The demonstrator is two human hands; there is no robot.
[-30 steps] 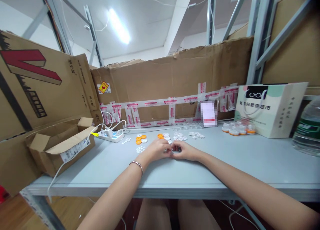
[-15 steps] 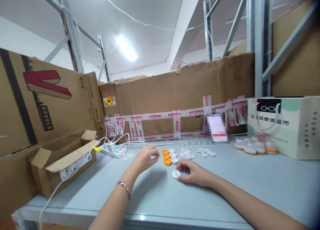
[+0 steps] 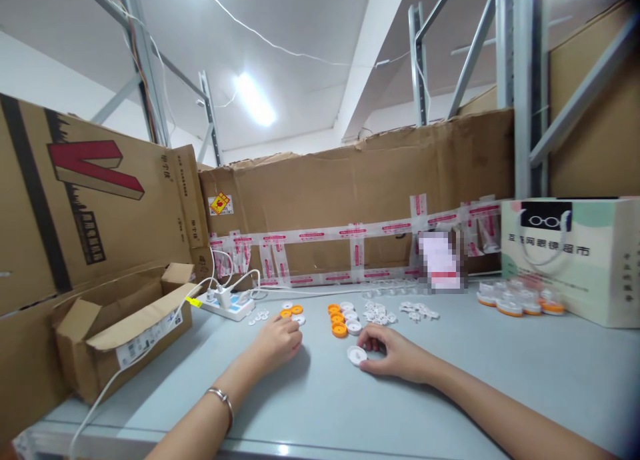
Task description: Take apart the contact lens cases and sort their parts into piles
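Observation:
My right hand (image 3: 389, 353) grips the edge of a round white plastic cap (image 3: 357, 357), thumb at the near side and fingers at the far side. The cap has a small piece in its middle and rests on or just over the table. My left hand (image 3: 281, 340) is closed, back towards me, low over the table; its fingertips are partly hidden. Just beyond it lie an orange disc (image 3: 297, 309) and a white disc (image 3: 299, 319), among others. Between the hands, farther back, stand a column of orange caps (image 3: 339, 330) and one of white caps (image 3: 354, 327).
Small white parts (image 3: 379, 314) lie in a heap, with more white pieces (image 3: 419, 311) to the right. Clear-topped orange units (image 3: 510, 308) sit beside a paper bag (image 3: 560, 273). At left are a power strip (image 3: 231, 308) and an open carton (image 3: 125, 337). Cardboard (image 3: 320, 193) walls the back.
My left hand has moved left and lower, curling closed, and the discs behind it now show. My right hand keeps its hold on the white cap. The view has shifted slightly.

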